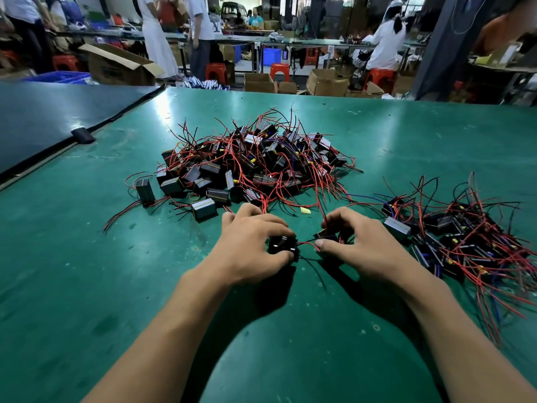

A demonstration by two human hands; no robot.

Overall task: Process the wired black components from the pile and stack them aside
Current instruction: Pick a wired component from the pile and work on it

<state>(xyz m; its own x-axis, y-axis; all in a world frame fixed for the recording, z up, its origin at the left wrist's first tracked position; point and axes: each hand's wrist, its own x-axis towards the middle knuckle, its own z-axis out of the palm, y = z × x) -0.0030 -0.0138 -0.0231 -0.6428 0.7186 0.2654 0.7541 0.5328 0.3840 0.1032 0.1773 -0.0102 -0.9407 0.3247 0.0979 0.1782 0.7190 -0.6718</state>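
A big pile of black components (250, 161) with red and black wires lies on the green table (87, 271) ahead of me. A second heap of black components (459, 239) spreads at the right. My left hand (250, 251) grips one black component (282, 245) between thumb and fingers, just above the table. My right hand (360, 242) pinches another small black part (328, 235) beside it. Thin red and black wires (308, 244) run between the two parts.
A yellow scrap (305, 210) lies near the pile's front. A dark blue mat (43, 117) covers the table's left side behind a raised seam. Beyond the far edge are cardboard boxes (119, 66), red stools (216, 72) and several people.
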